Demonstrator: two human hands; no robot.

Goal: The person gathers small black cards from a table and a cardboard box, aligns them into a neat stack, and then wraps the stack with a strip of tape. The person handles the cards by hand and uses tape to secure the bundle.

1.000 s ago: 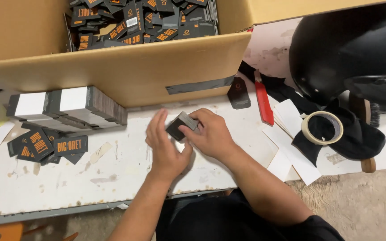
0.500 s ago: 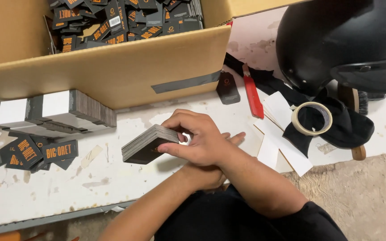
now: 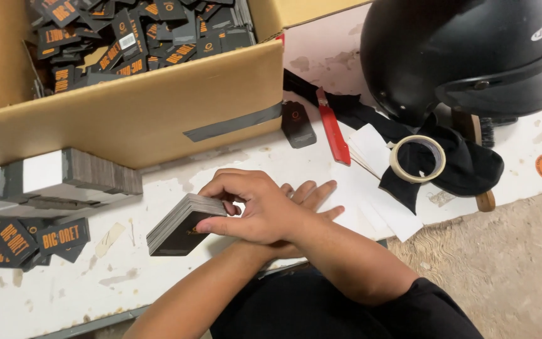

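White table [image 3: 45,295]: right hand [image 3: 255,210] hides left hand [image 3: 308,194].

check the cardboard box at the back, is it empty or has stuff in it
Not empty: the open cardboard box holds a loose heap of black tags with orange print.

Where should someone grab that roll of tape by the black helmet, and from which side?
The tape roll lies flat with its open centre facing up, resting partly on black cloth beside the helmet. Probably best to come straight down from above: one finger inside the ring, thumb on the outer wall, at the near-left edge, which looks free of the helmet and the wooden handle.
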